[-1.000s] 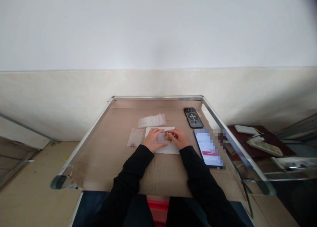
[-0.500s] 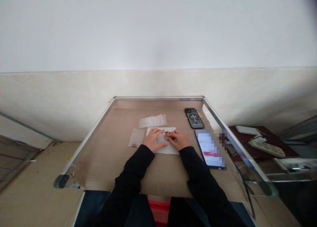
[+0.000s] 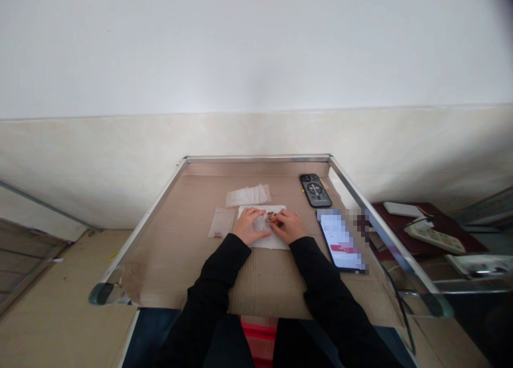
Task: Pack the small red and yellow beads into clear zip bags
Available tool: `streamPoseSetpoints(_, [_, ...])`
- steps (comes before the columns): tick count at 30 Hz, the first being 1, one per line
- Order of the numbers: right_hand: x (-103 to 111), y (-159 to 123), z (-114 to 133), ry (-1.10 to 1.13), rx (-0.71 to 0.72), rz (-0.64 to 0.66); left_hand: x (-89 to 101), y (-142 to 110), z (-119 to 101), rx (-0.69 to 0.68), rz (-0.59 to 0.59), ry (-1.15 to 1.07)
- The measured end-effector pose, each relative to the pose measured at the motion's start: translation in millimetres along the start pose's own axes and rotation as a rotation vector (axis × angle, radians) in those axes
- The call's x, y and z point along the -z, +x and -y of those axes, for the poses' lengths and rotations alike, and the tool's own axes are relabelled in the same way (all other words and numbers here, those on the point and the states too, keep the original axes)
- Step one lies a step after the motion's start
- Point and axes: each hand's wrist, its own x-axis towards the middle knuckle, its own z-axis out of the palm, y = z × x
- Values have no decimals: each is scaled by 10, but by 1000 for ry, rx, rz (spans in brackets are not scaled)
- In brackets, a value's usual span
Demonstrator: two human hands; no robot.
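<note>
Both my hands rest close together on a white sheet (image 3: 276, 242) in the middle of the cardboard-covered table (image 3: 180, 250). My left hand (image 3: 249, 225) lies curled over a small clear plastic bag (image 3: 261, 223), pressing it down. My right hand (image 3: 288, 224) is closed in a pinch at a little heap of yellow and red beads (image 3: 272, 217) between the two hands. What exactly the right fingers grip is too small to make out.
A filled small bag (image 3: 220, 223) lies left of the sheet and a stack of bags (image 3: 247, 195) behind it. A black phone (image 3: 315, 190) lies at the back right, a lit phone (image 3: 340, 239) to my right. A power strip (image 3: 435, 235) sits on a side stand.
The hands have barely shifted. The right fingers have closed in tighter over the beads, so fewer of them show.
</note>
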Motion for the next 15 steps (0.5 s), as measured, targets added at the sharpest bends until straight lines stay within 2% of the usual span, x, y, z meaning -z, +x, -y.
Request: streamPoseSetpoints(15, [-30,2,31,-7,-14,27,-21,-4,55,-46,-33,-1])
